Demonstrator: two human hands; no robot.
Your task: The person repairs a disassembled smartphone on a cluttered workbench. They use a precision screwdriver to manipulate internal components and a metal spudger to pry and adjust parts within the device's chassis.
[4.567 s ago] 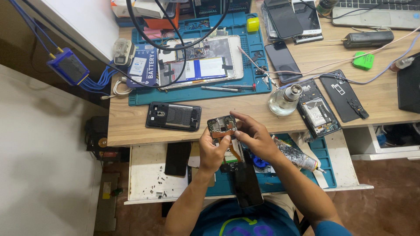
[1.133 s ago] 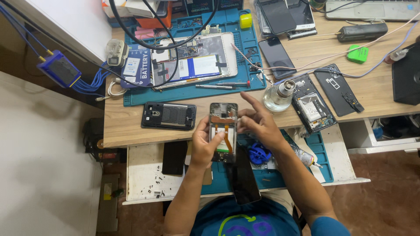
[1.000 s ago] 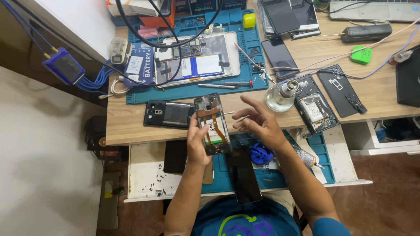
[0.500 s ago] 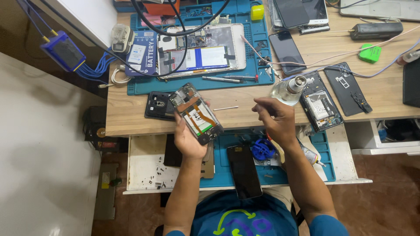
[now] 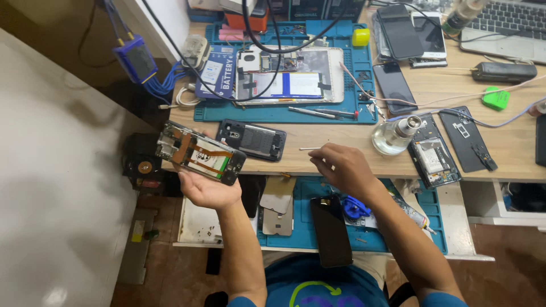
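My left hand (image 5: 207, 187) holds an opened phone (image 5: 200, 152) with bare circuit parts and an orange flex cable, out past the left edge of the wooden desk (image 5: 341, 142). My right hand (image 5: 341, 167) hovers over the desk's front edge, fingers loosely curled, holding nothing I can make out. A thin metal tool (image 5: 314, 149) lies on the wood just beyond its fingertips. A black phone back (image 5: 251, 139) lies on the desk between the two hands.
A blue work mat (image 5: 284, 113) at the back carries a dismantled tablet (image 5: 290, 77) and screwdrivers. A glass bottle (image 5: 393, 135) and more opened phones (image 5: 433, 159) lie right. A pulled-out drawer (image 5: 307, 227) below holds a black screen (image 5: 331, 232) and parts. A laptop (image 5: 506, 23) sits far right.
My left hand has carried the opened phone from the middle of the desk's front edge out to the left. My right hand let go of it and stayed near the front edge.
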